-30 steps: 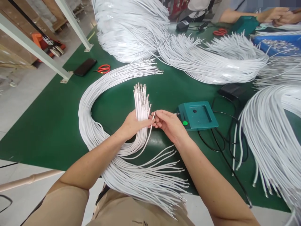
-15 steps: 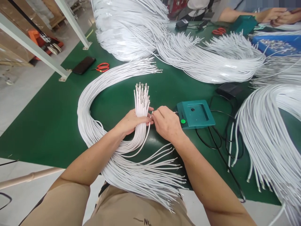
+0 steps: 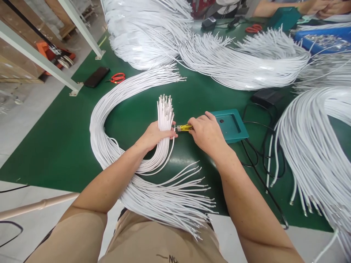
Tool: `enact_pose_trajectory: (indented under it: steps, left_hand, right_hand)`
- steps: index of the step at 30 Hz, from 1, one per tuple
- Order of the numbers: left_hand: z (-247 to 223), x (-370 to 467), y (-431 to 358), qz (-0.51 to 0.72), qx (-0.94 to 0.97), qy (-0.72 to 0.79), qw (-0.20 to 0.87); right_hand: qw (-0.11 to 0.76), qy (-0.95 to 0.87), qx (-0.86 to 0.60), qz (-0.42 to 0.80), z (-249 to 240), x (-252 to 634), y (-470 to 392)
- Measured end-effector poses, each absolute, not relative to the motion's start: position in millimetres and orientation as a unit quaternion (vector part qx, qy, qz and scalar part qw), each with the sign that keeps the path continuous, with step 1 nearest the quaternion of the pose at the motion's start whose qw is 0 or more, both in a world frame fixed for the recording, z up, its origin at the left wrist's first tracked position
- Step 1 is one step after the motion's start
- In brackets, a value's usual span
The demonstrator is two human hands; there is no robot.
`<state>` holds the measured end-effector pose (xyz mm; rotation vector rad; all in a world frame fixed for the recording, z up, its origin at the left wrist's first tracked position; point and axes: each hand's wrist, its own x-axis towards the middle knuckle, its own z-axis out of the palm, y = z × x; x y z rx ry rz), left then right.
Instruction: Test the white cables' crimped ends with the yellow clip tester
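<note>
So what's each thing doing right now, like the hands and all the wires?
Left hand: closed around a wire bundle, ends up.
Right hand: pinching a yellow piece beside the bundle.
Teal box: flat on the green table, cord attached.
Scissors: lying closed.
Phone: screen dark.
</note>
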<state>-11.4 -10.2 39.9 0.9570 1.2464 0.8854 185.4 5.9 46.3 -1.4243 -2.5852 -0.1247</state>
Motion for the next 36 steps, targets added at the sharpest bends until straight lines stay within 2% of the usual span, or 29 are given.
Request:
enact_pose_trajectory:
  steps: [10,20,23,26,29,33,36]
  left_hand:
    - [18.2,-11.3,-2.5,0.371,0.445,0.572,0.580]
    - [16.2,-5.6,1.2,0.338,0.512,0.607,0.505]
    - [16.4,-5.5,1.6,0.320,0.532,0.615,0.486]
    - [16.4,-6.6,1.6,0.320,0.531,0.612,0.491]
    - [17.0,-9.3,1.1,0.323,0.520,0.607,0.506]
    - [21.7,-13.6,-1.5,0.365,0.465,0.588,0.553]
    - [28.2,-15.0,-4.6,0.402,0.447,0.554,0.576]
  right_hand:
    - [0.076,-0.883,-0.461,-0.055,42.2,186.8,10.1]
    - [0.055,-0.880,-0.469,-0.046,41.9,184.5,9.8]
    - [0.090,-0.867,-0.487,-0.050,44.6,188.2,8.2]
    - [0.149,-0.804,-0.568,-0.095,43.8,197.4,9.6]
    - [0.153,-0.763,-0.617,-0.117,40.3,205.8,13.0]
    - [0.180,-0.779,-0.592,-0.105,45.0,199.3,10.7]
    - [0.210,-0.851,-0.480,-0.023,53.5,177.7,-2.9]
